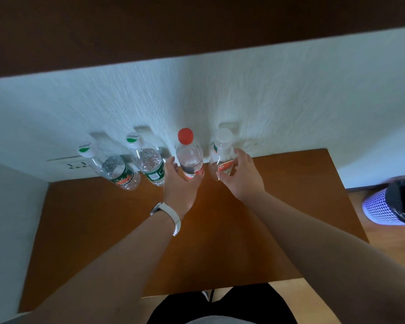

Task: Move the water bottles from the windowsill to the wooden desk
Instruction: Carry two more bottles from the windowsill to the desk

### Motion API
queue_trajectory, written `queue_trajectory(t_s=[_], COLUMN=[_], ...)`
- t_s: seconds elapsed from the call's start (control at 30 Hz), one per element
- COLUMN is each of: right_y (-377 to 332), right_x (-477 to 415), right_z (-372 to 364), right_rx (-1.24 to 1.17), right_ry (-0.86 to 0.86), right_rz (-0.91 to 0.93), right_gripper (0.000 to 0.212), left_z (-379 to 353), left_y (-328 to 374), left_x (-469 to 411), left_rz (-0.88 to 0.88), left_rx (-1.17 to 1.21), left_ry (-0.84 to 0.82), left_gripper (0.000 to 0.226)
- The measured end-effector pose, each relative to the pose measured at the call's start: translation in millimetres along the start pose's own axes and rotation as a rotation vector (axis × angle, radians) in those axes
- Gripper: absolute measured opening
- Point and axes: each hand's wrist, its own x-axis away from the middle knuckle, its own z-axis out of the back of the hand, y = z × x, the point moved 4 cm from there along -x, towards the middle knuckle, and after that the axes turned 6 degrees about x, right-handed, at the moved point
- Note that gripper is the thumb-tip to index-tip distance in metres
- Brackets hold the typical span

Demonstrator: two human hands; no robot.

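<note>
Four clear water bottles stand in a row at the back of the wooden desk (pixel 98 230), against the white wall. Two on the left have green labels and white caps with green marks: one (pixel 117 170) and another (pixel 150 162). My left hand (pixel 179 185) wraps the base of the red-capped bottle (pixel 189 155), thumb on its left side. My right hand (pixel 243 176) grips the lower part of the white-capped bottle (pixel 221 148), thumb on its red label. Both held bottles are upright with their bases at the desk surface. The windowsill is out of view.
A wall socket (pixel 76 164) sits just above the desk's back left corner. A lilac mesh waste basket (pixel 379 209) with a black liner stands on the floor to the right. A dark wooden ledge (pixel 197 26) runs overhead. My legs are below the desk's front edge.
</note>
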Motion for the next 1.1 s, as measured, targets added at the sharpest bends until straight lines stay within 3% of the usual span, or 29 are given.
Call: queue_trajectory(t_s=[0.17,0.4,0.5,0.67,0.9,1.1], right_y=[3,3,0,-14,-50,-72], right_x=[-7,6,18,39,73,97], right_z=[-3,4,21,58,99,119], right_rx=[0.069,0.060,0.114,0.236,0.380,0.537], right_ry=[-0.016,-0.047,-0.050,-0.039,-0.010,0.027], right_rz=[0.041,-0.011,-0.011,0.072,0.204,0.335], right_gripper=[0.066,0.084,0.081,0.063,0.059,0.058], left_z=[-1,10,21,43,67,76], left_y=[4,12,21,46,74,91], left_x=[-3,7,23,54,67,74], left_rz=[-0.025,-0.024,-0.056,-0.257,-0.621,-0.681], left_rx=[-0.057,-0.076,-0.105,-0.382,-0.748,-0.930], left_ry=[-0.003,0.020,0.027,-0.063,-0.195,-0.261], left_gripper=[0.067,0.074,0.069,0.065,0.047,0.054])
